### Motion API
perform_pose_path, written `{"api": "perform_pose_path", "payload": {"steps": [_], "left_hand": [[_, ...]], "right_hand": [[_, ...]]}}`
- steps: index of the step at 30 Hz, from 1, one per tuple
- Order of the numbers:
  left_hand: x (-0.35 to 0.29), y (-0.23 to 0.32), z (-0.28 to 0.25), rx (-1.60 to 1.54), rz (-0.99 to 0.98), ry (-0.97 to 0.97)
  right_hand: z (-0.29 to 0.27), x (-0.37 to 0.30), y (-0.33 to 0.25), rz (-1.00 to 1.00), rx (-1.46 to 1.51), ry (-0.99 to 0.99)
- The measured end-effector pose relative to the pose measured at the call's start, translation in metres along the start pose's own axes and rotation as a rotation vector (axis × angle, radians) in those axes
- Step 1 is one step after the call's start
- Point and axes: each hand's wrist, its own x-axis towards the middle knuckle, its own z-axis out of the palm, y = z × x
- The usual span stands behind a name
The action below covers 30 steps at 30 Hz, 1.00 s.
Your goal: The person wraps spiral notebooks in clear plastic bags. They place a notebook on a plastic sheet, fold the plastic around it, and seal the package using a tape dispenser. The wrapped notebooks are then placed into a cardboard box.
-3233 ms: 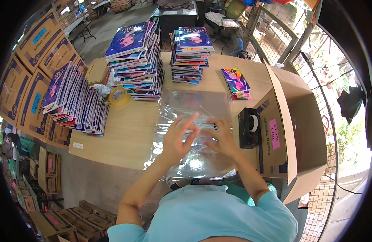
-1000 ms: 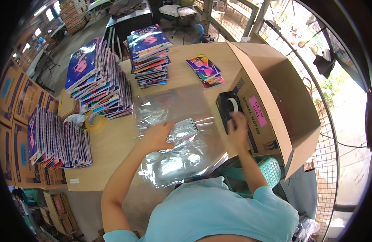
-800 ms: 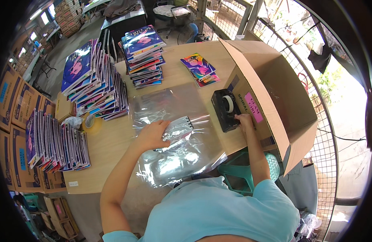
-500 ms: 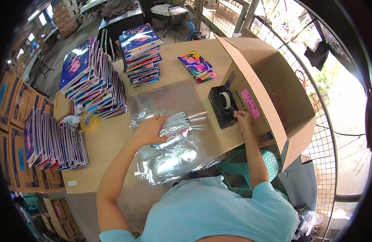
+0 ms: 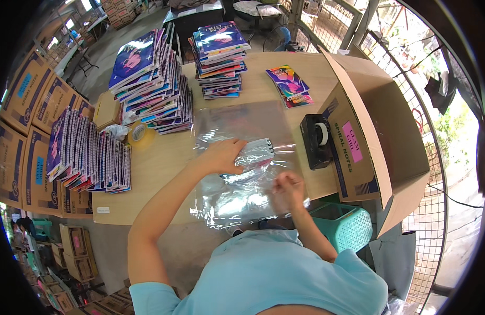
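The right hand (image 5: 288, 189) is bunched (holding anything? I can't tell) near-right of the plastic-covered spiral notebook (image 5: 258, 150); the left hand (image 5: 225, 156), spread wide, rests over its left end. The tabletop (image 5: 161, 176) bears notebook stacks (image 5: 133, 62) farther left; beyond, an office chair (image 5: 255, 9).

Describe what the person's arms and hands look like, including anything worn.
The left hand and right hand are ungloved, the forearms bare. The sleeves are short and light blue. No watch or bracelet shows; the right hand is too blurred to check for rings.
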Motion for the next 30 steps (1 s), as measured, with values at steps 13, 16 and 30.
{"api": "perform_pose_path", "payload": {"steps": [13,16,30], "left_hand": [[0.025,0.013,-0.012,0.064,-0.082,-0.08],[0.037,0.034,0.0,0.102,-0.065,0.04],[-0.05,0.0,0.107,-0.397,-0.035,1.388]], "right_hand": [[0.026,0.035,0.069,-0.298,-0.993,0.206],[0.012,0.033,0.073,-0.309,-1.311,0.101],[0.025,0.026,-0.034,0.108,-0.199,-0.215]]}}
